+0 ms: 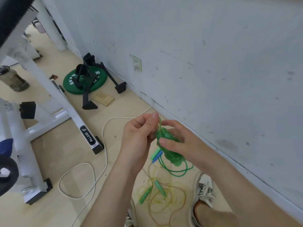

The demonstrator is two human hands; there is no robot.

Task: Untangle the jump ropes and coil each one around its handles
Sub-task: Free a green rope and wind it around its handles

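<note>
Green rope bundle (172,155), wound tight round its handles, sits in the right grip (177,141), with the thumb across the front, the fingers curled behind and the forearm slanting in from the lower right. The left grip (139,133), raised just beside it, pinches the free loop (159,122) above the bundle between thumb and forefinger. Below on the floor (65,153) lie a loose green rope (177,174) and a tangled yellow rope (162,199).

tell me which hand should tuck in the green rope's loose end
Left, probably: the left hand pinches the loose end of the green jump rope above its coil, while the right hand grips the coil.
</note>
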